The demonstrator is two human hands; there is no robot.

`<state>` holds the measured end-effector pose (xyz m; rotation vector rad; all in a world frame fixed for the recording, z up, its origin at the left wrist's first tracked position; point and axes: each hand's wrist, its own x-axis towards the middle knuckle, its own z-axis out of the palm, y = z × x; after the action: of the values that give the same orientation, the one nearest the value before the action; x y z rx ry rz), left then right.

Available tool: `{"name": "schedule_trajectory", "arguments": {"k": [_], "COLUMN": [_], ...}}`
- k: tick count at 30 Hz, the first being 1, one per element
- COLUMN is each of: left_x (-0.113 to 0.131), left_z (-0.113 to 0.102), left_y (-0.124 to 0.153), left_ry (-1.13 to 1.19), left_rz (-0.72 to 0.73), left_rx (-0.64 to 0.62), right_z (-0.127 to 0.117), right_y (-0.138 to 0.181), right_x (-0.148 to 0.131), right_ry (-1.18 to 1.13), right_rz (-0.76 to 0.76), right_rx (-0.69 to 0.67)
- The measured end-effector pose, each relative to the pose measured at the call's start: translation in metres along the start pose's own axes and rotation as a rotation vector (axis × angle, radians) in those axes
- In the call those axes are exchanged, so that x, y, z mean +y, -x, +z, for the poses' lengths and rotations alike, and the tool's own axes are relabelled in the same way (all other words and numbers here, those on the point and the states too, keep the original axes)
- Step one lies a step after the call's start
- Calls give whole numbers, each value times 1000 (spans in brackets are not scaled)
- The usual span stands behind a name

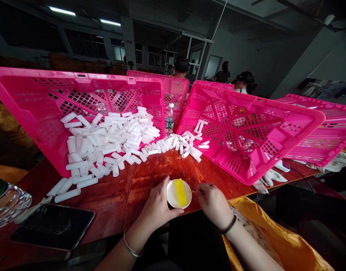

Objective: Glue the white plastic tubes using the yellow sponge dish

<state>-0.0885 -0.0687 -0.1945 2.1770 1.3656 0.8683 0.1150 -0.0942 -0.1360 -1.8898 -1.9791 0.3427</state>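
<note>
My left hand (157, 206) is closed around a small round white dish (175, 194) that holds a yellow block (181, 192). It rests at the near edge of the red-brown table (127, 188). My right hand (214, 201) is pinched on a thin stick or tool (196, 191) whose tip points at the dish; the tool is too small to name. Beyond the hands, a heap of white plastic tubes (105, 143) spills from a tilted pink crate (77, 105) onto the table.
A second tilted pink crate (241, 128) with a few tubes stands at right, more crates behind. A water bottle (169, 118) stands between them. A dark phone (52, 226) and glass ashtray (6, 203) lie at left. A yellow bag (274, 241) sits at right. People sit beyond.
</note>
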Motion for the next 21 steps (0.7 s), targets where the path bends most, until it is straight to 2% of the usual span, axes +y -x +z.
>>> {"name": "schedule_trajectory", "arguments": {"k": [3,5,10,14,21], "left_x": [-1,0,0,-2,-2], "left_z": [0,1,2,3,4], "left_y": [1,1,0,-1,0], "left_ry": [-9,-21,-54,-72,-54], "left_rz": [6,13,25,38,0], "left_rx": [14,16,21,17,-48], "right_z": [3,0,-23,-26,-20], "right_y": [-10,-15,-36,-52,-62], "right_x": [-8,-10,-19,-39,-67], "right_ry": [-74,-66,81,252,437], "right_rz": [-30,-42,-139,-281,-376], "right_rx": [-106,-113,-35,-110,-226]}}
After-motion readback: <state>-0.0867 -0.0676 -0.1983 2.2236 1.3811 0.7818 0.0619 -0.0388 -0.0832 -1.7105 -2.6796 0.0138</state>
